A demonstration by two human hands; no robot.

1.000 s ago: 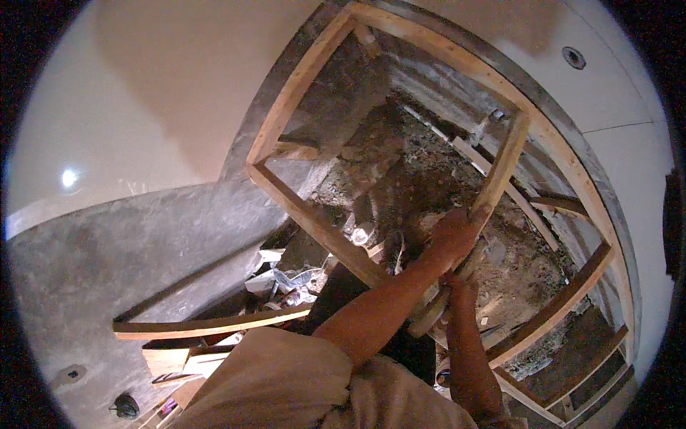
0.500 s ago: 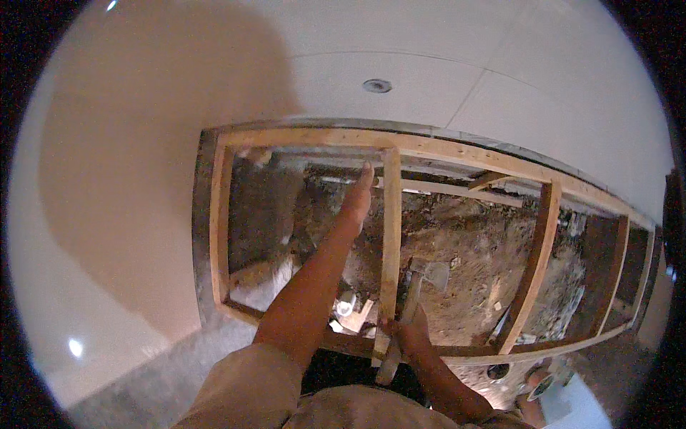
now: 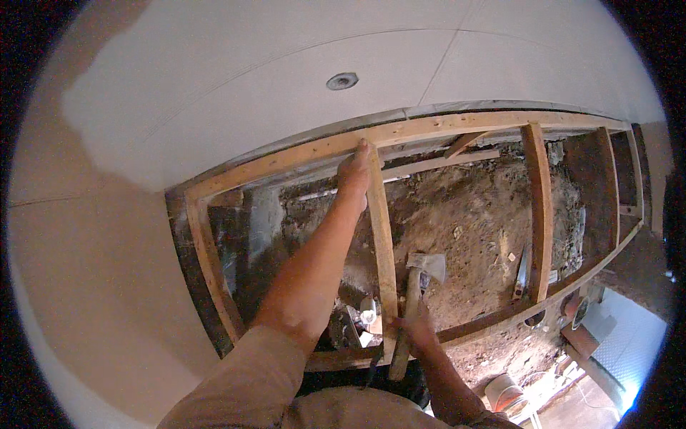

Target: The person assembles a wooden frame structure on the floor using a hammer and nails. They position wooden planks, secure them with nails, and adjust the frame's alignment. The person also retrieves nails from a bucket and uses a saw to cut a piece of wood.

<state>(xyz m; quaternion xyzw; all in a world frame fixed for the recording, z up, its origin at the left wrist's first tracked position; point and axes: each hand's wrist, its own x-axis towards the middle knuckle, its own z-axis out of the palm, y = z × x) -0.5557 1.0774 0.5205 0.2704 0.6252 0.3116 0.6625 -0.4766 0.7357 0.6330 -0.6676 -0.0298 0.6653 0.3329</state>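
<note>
A long wooden frame point(image 3: 443, 127) with several crosspieces fills an opening beside a pale panelled surface. My left hand point(image 3: 355, 173) reaches to the far end of one wooden crosspiece point(image 3: 384, 250), where it meets the far beam. The thumb lies along that joint, and the fingers close on the crosspiece's side, partly hidden. In my right hand point(image 3: 416, 330) is a hatchet point(image 3: 426, 266), gripped around its wooden handle. Its metal head points away from me, just right of the crosspiece. The right hand is close to the crosspiece's near end.
Rough brown earth or rubble point(image 3: 457, 207) shows through the frame. Another crosspiece point(image 3: 539, 214) stands to the right, with a handsaw-like blade point(image 3: 522, 272) beside it. A round fitting point(image 3: 342, 81) sits in the pale panel point(image 3: 250, 107). At lower right are a bucket point(image 3: 504, 393) and a bluish sheet point(image 3: 629, 336).
My left hand has gone from being raised with fingers straight to closing on the crosspiece near the far beam. The view has turned, showing more at lower right. The hatchet stays in my right hand.
</note>
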